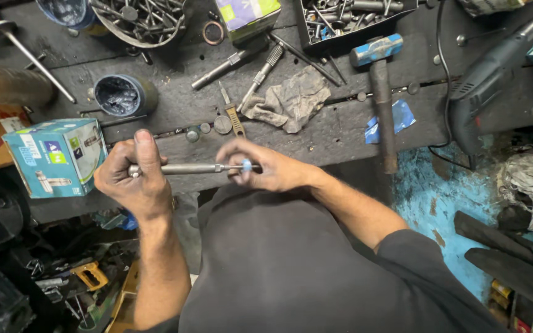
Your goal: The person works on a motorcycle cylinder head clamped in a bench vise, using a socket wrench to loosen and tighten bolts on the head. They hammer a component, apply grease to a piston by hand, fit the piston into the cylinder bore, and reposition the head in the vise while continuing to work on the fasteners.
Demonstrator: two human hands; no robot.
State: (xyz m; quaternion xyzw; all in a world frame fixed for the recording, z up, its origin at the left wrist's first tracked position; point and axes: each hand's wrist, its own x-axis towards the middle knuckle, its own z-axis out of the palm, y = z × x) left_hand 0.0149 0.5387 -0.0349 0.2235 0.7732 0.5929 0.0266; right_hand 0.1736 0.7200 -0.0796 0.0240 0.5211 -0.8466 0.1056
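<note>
The left hand (132,180) is clenched around one end of a metal rod (187,168). The right hand (266,168) pinches the other end, beside a small blue piece (247,164). The rod lies level between them, left to right.

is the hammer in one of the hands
No, the hammer lies on the bench; both hands grip a metal rod.
</note>
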